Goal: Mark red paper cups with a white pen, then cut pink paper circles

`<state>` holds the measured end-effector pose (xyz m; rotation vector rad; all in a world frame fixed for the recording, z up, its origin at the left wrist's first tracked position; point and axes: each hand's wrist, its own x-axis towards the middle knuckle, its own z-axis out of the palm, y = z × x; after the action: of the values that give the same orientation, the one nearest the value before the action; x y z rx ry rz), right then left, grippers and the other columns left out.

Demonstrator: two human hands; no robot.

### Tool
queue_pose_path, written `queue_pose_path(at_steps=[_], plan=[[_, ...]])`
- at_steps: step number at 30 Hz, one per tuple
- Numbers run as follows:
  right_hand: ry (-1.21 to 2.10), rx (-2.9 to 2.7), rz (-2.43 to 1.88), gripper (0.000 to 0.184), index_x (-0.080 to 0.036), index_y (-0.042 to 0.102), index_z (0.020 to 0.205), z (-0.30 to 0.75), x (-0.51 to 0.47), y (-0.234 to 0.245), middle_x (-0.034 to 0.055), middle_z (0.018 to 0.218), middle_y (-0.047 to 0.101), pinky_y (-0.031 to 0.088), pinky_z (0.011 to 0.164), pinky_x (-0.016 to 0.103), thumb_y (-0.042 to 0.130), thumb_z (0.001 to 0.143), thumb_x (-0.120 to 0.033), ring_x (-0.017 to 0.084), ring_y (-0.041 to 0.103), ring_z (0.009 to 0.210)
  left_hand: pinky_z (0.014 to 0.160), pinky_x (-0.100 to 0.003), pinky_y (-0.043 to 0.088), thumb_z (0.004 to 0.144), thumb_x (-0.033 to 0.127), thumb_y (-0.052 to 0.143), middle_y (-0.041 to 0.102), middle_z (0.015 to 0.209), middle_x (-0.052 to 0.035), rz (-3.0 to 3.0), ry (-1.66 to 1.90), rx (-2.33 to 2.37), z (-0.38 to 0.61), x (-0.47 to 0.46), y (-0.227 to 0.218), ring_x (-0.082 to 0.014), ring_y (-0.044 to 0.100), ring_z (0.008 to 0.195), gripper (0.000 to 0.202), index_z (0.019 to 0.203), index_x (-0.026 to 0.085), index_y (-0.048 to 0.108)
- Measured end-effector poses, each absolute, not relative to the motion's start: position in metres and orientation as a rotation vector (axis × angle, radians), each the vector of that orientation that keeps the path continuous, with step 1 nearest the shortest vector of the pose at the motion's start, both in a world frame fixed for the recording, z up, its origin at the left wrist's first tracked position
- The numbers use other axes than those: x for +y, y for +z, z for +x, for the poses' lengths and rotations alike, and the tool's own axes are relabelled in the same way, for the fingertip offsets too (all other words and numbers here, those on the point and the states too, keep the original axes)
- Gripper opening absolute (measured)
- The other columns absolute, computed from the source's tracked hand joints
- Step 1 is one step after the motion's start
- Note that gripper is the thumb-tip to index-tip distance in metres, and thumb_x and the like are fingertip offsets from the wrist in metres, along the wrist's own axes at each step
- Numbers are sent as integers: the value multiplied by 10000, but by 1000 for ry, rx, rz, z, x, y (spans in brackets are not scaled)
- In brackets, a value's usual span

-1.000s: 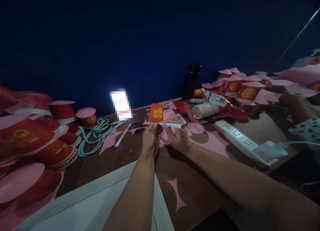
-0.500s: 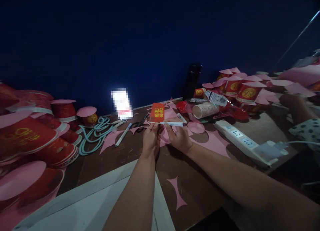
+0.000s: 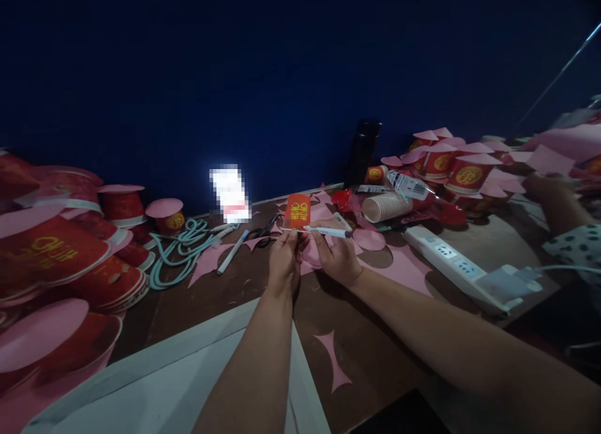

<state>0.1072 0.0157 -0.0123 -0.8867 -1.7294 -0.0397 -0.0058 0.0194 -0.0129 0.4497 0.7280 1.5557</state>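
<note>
My left hand point(image 3: 283, 263) is closed on the rim of an upside-down red paper cup point(image 3: 297, 211) with gold characters, which stands on pink paper point(image 3: 399, 263) on the brown table point(image 3: 225, 296). My right hand point(image 3: 337, 257) grips a white marker pen point(image 3: 328, 232) lying sideways, its tip at the cup's rim. Both hands meet just in front of the cup.
Stacks of red cups with pink lids sit at the left point(image 3: 51, 258) and at the back right point(image 3: 451, 165). A white power strip point(image 3: 451, 265), scissors point(image 3: 263, 230), a second pen point(image 3: 232, 252), a teal cable point(image 3: 181, 249), a black bottle point(image 3: 364, 149) and a lying stack of cups point(image 3: 385, 206) surround the hands. Another person's arm point(image 3: 558, 202) is at the right.
The view has shifted slightly; the cup and both hands sit a little higher. The other person's arm at the right has moved a bit.
</note>
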Motion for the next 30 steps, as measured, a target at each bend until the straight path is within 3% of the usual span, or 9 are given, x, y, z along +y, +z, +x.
queue_pose_path(at_steps=[30], plan=[[-52,-1689,-913,174,-230,586,1046,108,11,-11,72,1006,659,475,897,418,503,895,-246,208,626,929,655,-235,456,618,281,769,650,715,-13,449,1551,734,-10,21,-19,-89,602,629,257,789,132,648]])
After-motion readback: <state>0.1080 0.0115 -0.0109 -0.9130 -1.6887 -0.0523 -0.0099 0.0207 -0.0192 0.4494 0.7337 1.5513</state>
